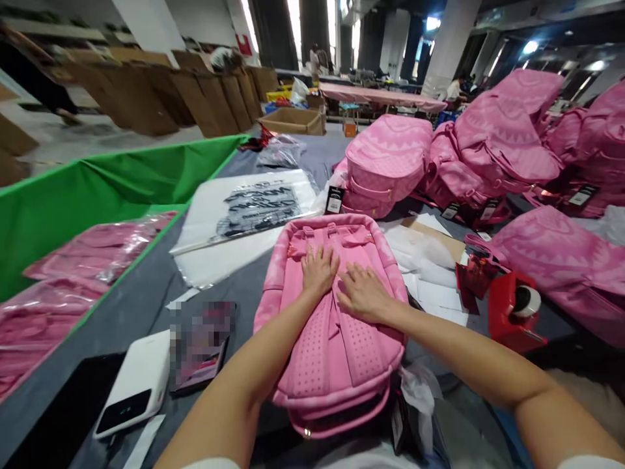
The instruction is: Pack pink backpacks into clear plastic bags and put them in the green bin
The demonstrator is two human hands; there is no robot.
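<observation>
A pink backpack (303,355) lies on the table in front of me with its strap side up, its perforated shoulder straps running down the middle. My left hand (319,270) rests flat on the upper part of the straps, fingers spread. Beside it, my right hand (364,290) presses on the back panel and right strap, its fingers also stretched out. Neither hand grips anything. From the bag's lower right side hang a black tag (405,423) and some white tissue.
Left are a white power bank (139,378), a phone (205,348) and stacked clear bags (254,208). A green-lined bin (146,172) holds wrapped pink bags. A red tape dispenser (510,312), papers (434,293) and more pink backpacks (390,156) lie right. People and cardboard boxes (209,98) stand beyond.
</observation>
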